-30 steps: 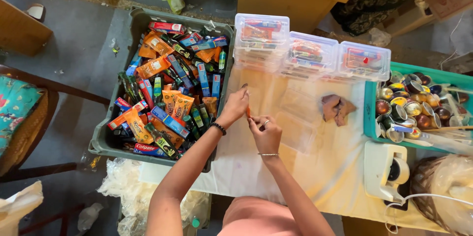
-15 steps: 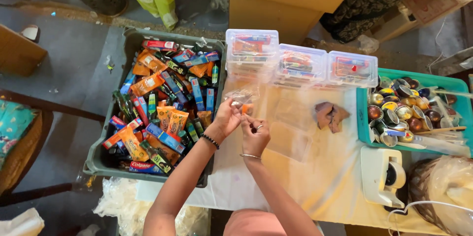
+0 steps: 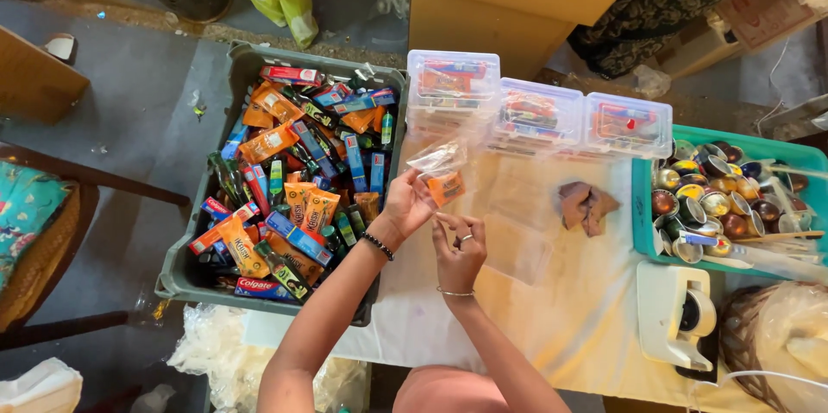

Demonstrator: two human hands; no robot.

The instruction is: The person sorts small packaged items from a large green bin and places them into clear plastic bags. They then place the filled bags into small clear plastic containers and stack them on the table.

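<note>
Pinching a small orange sachet (image 3: 446, 188) and a clear plastic bag (image 3: 438, 157), your left hand (image 3: 407, 203) hovers over the desk (image 3: 561, 309) beside the grey crate (image 3: 185, 266); your right hand (image 3: 457, 249) sits just below, fingers loosely curled, holding nothing.

Colourful sachets (image 3: 293, 197) fill grey crate (image 3: 185, 271); clear boxes (image 3: 539, 107) beside.

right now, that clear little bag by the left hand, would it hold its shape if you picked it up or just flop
Probably floppy: the clear bag looks thin and crinkled, sagging from the left hand. It likely weighs very little, since two fingertips carry it with the orange sachet. The glossy film may be slippery, so the right hand close by could help steady it.
</note>
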